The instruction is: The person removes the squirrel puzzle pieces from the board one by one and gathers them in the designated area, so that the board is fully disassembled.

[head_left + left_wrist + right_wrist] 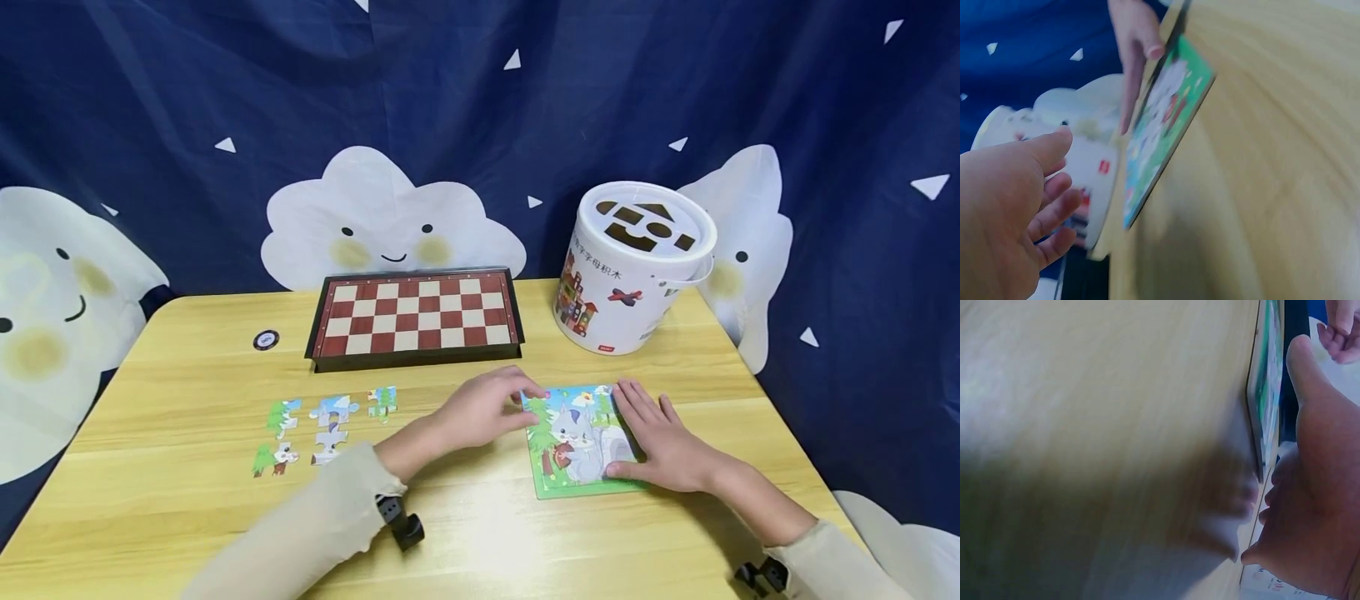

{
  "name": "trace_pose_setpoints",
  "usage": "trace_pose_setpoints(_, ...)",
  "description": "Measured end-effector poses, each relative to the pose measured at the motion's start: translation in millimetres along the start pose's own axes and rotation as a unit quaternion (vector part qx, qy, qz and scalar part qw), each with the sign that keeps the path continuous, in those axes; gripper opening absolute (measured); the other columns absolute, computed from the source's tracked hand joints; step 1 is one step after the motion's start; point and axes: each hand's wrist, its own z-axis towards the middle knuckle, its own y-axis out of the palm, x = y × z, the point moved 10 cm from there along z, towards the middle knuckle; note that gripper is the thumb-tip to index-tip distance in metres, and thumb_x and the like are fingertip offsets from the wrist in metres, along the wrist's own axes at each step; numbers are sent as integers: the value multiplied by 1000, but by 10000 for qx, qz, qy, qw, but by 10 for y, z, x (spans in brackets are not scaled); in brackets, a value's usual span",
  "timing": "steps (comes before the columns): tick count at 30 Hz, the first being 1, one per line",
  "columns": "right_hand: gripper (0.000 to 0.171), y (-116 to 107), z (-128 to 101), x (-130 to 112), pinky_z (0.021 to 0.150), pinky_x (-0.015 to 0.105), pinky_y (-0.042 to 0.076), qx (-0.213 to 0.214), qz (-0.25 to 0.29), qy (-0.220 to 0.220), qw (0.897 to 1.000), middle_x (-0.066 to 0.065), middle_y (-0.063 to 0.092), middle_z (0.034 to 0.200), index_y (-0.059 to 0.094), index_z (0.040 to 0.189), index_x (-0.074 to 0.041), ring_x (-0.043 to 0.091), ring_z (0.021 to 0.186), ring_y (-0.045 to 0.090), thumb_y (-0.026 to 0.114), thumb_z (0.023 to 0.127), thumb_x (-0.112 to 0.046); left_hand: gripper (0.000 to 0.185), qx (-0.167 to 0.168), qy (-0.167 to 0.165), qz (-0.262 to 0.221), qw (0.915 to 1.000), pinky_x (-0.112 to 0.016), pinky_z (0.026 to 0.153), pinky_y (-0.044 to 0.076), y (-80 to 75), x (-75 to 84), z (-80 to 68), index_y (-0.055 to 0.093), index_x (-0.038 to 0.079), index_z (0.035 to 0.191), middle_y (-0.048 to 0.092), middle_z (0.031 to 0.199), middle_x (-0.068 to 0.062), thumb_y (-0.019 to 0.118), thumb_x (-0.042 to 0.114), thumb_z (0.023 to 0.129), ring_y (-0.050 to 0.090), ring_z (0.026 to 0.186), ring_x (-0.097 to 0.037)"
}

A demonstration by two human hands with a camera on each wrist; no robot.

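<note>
A squirrel jigsaw puzzle with a green border lies flat on the table, its picture facing up. Fingers extended, my right hand rests over the puzzle's right side, covering part of that edge. My left hand hovers by the upper left corner with nothing in its grasp. In the left wrist view, the left hand shows loosely bent fingers with a gap between them and the puzzle. The right wrist view catches the puzzle nearly edge-on beside the right thumb.
Left of my left arm lie several loose jigsaw pieces, some joined together. A red and white checkerboard sits behind them, with a round chip to its left. A white lidded bucket stands at the back right.
</note>
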Motion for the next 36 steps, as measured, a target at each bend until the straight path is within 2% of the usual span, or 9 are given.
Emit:
trace_pose_setpoints(5, 117, 31, -8, 16, 113, 74, 5, -89, -55, -46, 9999, 29, 8, 165, 11, 160, 6, 46, 153, 5, 68, 87, -66, 40, -123, 59, 453, 9989, -23, 90, 50, 260, 118, 169, 68, 15, 128, 67, 121, 4, 76, 35, 93, 64, 104, -10)
trace_pose_setpoints(10, 119, 56, -4, 23, 113, 74, 5, -87, -137, -119, 9998, 30, 9, 165, 11, 160, 6, 47, 152, 6, 69, 85, -67, 39, -190, 112, 546, 9983, -25, 96, 48, 474, 203, 298, 70, 15, 127, 67, 117, 5, 76, 36, 93, 61, 107, -7)
trace_pose_setpoints(14, 120, 64, -11, 25, 113, 74, 4, -62, -156, -134, 9998, 30, 9, 165, 11, 160, 5, 47, 152, 5, 69, 85, -68, 39, -218, 199, 632, 9976, -23, 92, 48, 608, 248, 370, 70, 15, 126, 67, 115, 4, 76, 35, 93, 60, 103, -5)
trace_pose_setpoints(19, 119, 65, -17, 33, 114, 72, 3, -93, -125, -106, 9998, 29, 8, 165, 9, 161, 3, 46, 153, 3, 69, 85, -66, 37, -236, 192, 818, 9962, -22, 92, 48, 736, 253, 425, 71, 16, 125, 67, 116, 4, 76, 35, 93, 60, 106, -7)
trace_pose_setpoints(27, 116, 98, -16, 46, 115, 71, -1, -107, -60, -71, 9999, 28, 6, 166, 8, 161, 3, 44, 153, 1, 67, 88, -65, 34, -257, 62, 1023, 9944, -25, 102, 44, 871, 215, 478, 73, 19, 123, 67, 113, 8, 74, 38, 94, 60, 108, -7)
trace_pose_setpoints(36, 111, 114, -10, 56, 115, 70, -2, -62, -49, 50, 10000, 27, 4, 167, 8, 161, 3, 43, 154, -1, 64, 92, -63, 24, -17, -89, 883, 9961, -21, 91, 46, 855, 173, 497, 75, 20, 107, 63, 100, 10, 76, 38, 92, 58, 93, -4)
